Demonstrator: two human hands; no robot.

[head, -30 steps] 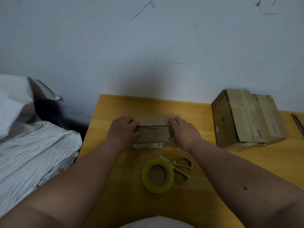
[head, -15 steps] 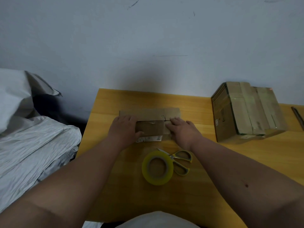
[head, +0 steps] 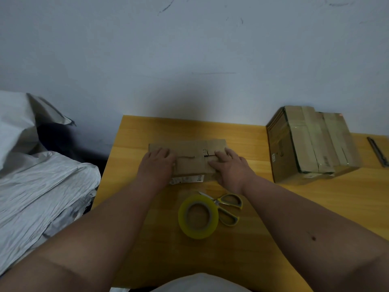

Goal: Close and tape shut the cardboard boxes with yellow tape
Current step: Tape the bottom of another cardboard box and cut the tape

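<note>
A small flat cardboard box [head: 190, 163] lies on the wooden table [head: 284, 207], its flaps folded down with a dark seam across the top. My left hand [head: 156, 165] presses on the box's left end. My right hand [head: 229, 167] presses with fairly straight fingers on its right end. A roll of yellow tape [head: 197, 217] lies on the table in front of the box, between my forearms. Yellow-handled scissors [head: 226, 207] lie touching the roll's right side.
A larger taped cardboard box [head: 311, 142] stands at the right near the wall. A dark thin tool [head: 377, 151] lies at the far right edge. Crumpled white bags [head: 37, 186] are piled left of the table. The wall runs close behind.
The far flap has come down onto the box top. Both hands have flattened from gripping at the seam to pressing on the two ends.
</note>
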